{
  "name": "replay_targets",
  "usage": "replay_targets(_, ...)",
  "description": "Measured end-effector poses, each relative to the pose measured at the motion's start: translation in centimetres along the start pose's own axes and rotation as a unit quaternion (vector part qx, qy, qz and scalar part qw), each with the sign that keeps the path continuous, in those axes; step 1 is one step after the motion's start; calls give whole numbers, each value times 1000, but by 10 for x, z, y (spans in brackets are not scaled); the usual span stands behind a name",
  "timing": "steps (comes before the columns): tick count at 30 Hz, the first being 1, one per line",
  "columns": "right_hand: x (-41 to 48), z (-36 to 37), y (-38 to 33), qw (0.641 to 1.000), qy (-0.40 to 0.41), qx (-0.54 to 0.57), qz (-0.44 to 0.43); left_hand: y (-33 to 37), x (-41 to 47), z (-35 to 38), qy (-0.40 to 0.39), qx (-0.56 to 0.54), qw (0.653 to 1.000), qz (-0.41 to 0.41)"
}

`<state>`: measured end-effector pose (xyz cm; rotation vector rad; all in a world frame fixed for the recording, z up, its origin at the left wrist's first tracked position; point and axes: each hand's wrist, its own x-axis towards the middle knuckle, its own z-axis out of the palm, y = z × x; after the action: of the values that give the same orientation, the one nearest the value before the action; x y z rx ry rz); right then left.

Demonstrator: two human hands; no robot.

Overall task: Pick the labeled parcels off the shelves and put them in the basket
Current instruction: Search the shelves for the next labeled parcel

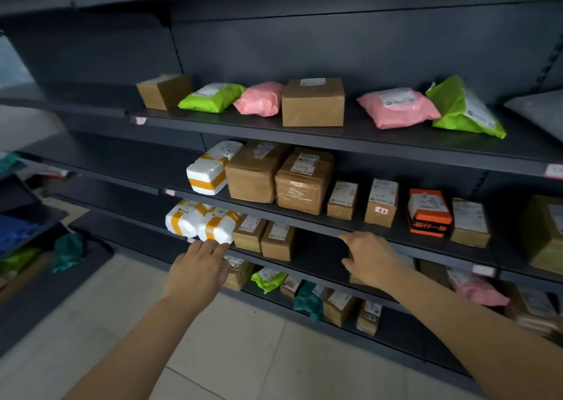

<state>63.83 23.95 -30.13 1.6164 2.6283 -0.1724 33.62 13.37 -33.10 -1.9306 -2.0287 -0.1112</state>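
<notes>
Dark shelves (304,134) hold labeled parcels on several levels. Two white foam boxes with yellow tape (201,221) sit at the left of the third shelf, beside two small brown boxes (265,238). My left hand (199,265) reaches up with straight fingers, its tips at the lower edge of the right foam box. My right hand (370,258) is spread flat, fingers extended, in front of the bare stretch of the third shelf, holding nothing. No basket is clearly in view.
The top stocked shelf carries brown boxes, green bags (213,96) and pink bags (397,107). The second shelf has a foam box, brown cartons (304,180) and an orange box (428,212). Lower shelves hold more parcels. Another rack (33,232) stands at left over tiled floor.
</notes>
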Motion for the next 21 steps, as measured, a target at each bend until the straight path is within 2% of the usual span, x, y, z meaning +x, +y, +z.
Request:
replay_targets(5, 32, 10, -8, 1000, -11, 11, -4, -3, 13, 15, -4, -14, 1000, 6)
replay_targets(12, 64, 54, 19, 998, -61, 18, 5, 21, 59, 57, -5, -48, 997, 61)
replay_targets(21, 68, 135, 91, 989, -80, 58, 110, 104, 116, 151, -38, -134, 972, 190)
